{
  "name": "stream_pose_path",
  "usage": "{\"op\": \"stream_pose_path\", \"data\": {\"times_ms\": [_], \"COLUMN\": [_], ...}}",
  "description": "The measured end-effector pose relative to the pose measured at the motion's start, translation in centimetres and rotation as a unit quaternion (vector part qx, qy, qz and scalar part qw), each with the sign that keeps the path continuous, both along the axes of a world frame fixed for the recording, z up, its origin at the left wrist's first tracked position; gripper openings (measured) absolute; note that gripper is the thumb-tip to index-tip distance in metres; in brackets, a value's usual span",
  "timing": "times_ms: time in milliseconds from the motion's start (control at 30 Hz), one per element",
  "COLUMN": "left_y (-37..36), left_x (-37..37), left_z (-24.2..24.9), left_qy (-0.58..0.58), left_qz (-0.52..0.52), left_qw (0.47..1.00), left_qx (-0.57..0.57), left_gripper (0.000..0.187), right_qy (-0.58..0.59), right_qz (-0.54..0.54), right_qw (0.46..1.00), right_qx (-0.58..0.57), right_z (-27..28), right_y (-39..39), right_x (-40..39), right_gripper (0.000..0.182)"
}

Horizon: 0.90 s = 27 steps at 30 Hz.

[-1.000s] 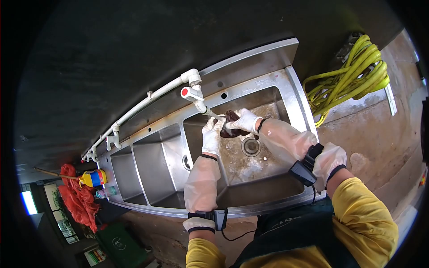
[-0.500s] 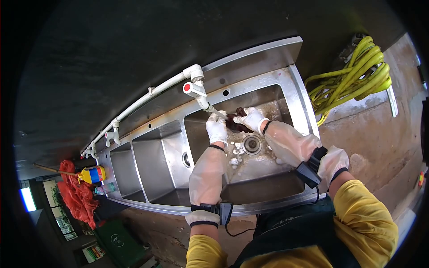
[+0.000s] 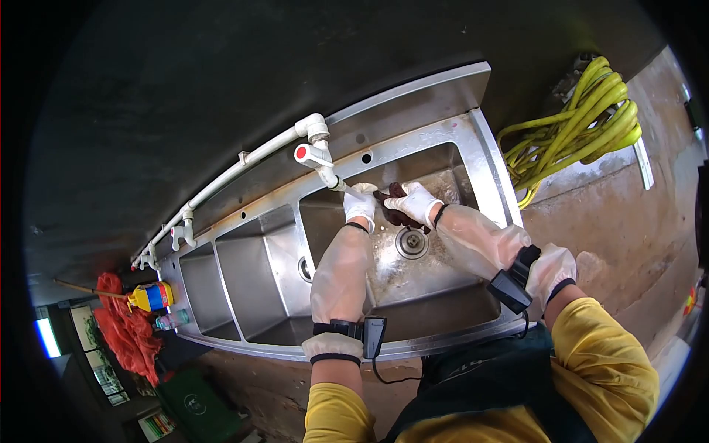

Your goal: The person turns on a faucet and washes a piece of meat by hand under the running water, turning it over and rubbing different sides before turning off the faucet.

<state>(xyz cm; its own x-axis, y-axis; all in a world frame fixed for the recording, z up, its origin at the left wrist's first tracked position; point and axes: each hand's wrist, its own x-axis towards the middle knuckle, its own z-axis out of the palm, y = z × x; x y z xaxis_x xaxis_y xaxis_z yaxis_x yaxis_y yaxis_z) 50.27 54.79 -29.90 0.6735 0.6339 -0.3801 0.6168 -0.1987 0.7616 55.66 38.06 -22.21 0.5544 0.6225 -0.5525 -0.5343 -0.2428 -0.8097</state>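
Note:
A dark reddish-brown wet cloth [image 3: 402, 215] is bunched up over the right-hand basin of a steel sink [image 3: 413, 292]. My right hand [image 3: 415, 201], in a white glove, is closed on its upper right part. At the cloth's left end, my gloved left hand [image 3: 360, 202] grips its edge, with the fingers partly hidden. Water runs from the white tap [image 3: 319, 159] with a red-marked handle onto my left hand. Below the cloth the round drain [image 3: 411, 242] shows in the basin floor.
More basins [image 3: 255, 258] lie to the left, under a white pipe [image 3: 221, 177] with further taps. A yellow bottle [image 3: 151, 297] and a red plastic bag [image 3: 125, 332] are at the far left. A coiled yellow hose [image 3: 591, 125] hangs at the right.
The white foam around the drain has mostly gone. The cloth now hangs lower beneath my right hand, and my left hand has turned slightly under the water.

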Motion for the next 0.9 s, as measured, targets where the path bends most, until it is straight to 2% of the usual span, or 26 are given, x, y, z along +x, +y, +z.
{"op": "stream_pose_path", "data": {"times_ms": [133,233,367,400,467,500,533,567,633,667,733,800,833,867,900], "left_y": [-0.2,-0.6,-0.6,-0.8,-1.5,-1.9,-1.3,-0.9,-0.4,0.2,0.5,0.6,1.6,1.9,2.0], "left_x": [0.2,0.5,0.9,1.1,0.8,0.6,0.2,-0.4,-1.8,-2.4,-3.3,-3.8,-4.2,-4.4,-4.6], "left_z": [-0.2,-0.4,-0.9,-0.2,1.1,2.3,1.7,2.1,3.7,4.7,6.9,9.4,8.6,9.0,9.5], "left_qy": [0.090,0.106,0.081,0.017,-0.030,-0.053,-0.044,-0.060,-0.090,-0.090,-0.082,-0.047,-0.024,-0.026,-0.027], "left_qz": [-0.027,-0.066,-0.026,-0.026,-0.044,-0.053,-0.033,-0.050,-0.084,-0.094,-0.108,-0.127,-0.138,-0.136,-0.133], "left_qw": [0.993,0.981,0.995,1.000,0.993,0.984,0.960,0.952,0.935,0.914,0.942,0.965,0.972,0.978,0.983], "left_qx": [0.078,0.148,0.059,0.000,-0.107,-0.160,-0.276,-0.295,-0.332,-0.384,-0.306,-0.224,-0.188,-0.155,-0.122], "left_gripper": [0.015,0.016,0.024,0.025,0.025,0.025,0.026,0.026,0.027,0.031,0.035,0.037,0.029,0.023,0.017], "right_qy": [0.025,0.018,-0.011,0.013,0.061,0.055,0.050,0.045,0.075,0.094,0.097,0.019,-0.020,0.012,-0.009], "right_qz": [0.016,0.011,-0.033,-0.032,-0.030,-0.036,-0.043,-0.050,-0.016,-0.003,0.051,0.049,0.048,0.027,0.050], "right_qw": [0.999,1.000,0.999,0.999,0.997,0.997,0.997,0.997,0.997,0.995,0.993,0.997,0.997,0.990,0.992], "right_qx": [-0.015,-0.013,0.037,0.040,0.048,0.047,0.047,0.047,0.025,0.017,0.032,0.049,0.057,0.137,0.113], "right_z": [0.0,-0.8,-2.8,-3.0,-3.4,-3.1,-2.9,-2.7,1.5,2.5,3.4,1.7,0.1,-2.2,-1.7], "right_y": [0.1,0.3,1.0,1.0,1.1,1.3,1.4,1.5,0.8,0.9,1.1,2.2,2.9,3.7,3.7], "right_x": [0.1,-0.1,-0.8,-0.7,-0.4,-0.2,0.1,0.2,0.8,1.0,1.4,1.3,1.1,1.0,1.3], "right_gripper": [0.017,0.017,0.017,0.016,0.014,0.013,0.011,0.010,0.007,0.008,0.010,0.011,0.012,0.015,0.016]}}
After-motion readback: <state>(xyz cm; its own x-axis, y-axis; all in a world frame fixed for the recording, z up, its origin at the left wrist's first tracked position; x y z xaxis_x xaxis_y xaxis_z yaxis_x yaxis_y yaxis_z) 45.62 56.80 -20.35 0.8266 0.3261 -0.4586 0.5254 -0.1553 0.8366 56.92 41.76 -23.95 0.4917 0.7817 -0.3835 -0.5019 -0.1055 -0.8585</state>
